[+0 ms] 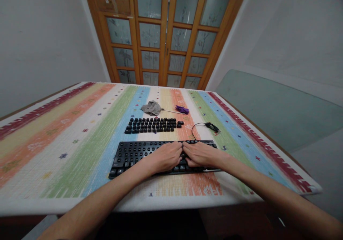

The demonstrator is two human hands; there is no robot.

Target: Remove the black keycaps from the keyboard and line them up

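Note:
A black keyboard [131, 153] lies lengthwise in front of me. Its left part has many bare key posts where the caps are off, while some keycaps stay on along the bottom row. My left hand [169, 156] rests over the right-middle of the keyboard with curled fingers. Against it, fingertips meeting, is my right hand [198, 154], also curled and closed over the keys. Whatever the fingers grip is hidden beneath them. Behind the keyboard, loose black keycaps [152, 125] are laid out in rows.
Farther back on the striped tablecloth [72, 140] lie a crumpled grey cloth [151, 108], a thin rod [171, 111] and a bunched purple cloth [182, 109]. The keyboard's bundled cable [212, 127] sits behind its right end. A pale green panel [278, 108] stands to the table's right.

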